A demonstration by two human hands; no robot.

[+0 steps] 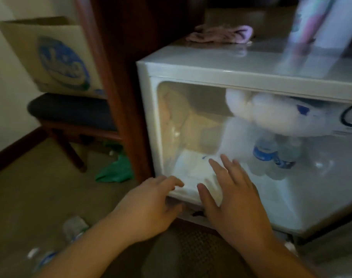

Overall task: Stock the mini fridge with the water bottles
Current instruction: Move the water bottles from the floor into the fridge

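The white mini fridge (191, 71) stands open in front of me, its door (321, 187) swung out to the right. Water bottles with blue labels (269, 155) stand in the door shelf, partly hidden by a white plush toy (271, 115) hanging at the top of the opening. My left hand (151, 205) rests on the fridge's lower front edge, fingers curled and holding nothing. My right hand (233, 195) is spread flat at the bottom of the opening, holding nothing. More water bottles (75, 227) lie on the carpet at lower left, blurred.
A cardboard box with a blue logo (56, 57) sits on a dark cushioned stool (70, 113) at the left. A green cloth (115, 171) lies on the carpet by a wooden post (115, 93). A pink cloth (221, 34) lies on the fridge top.
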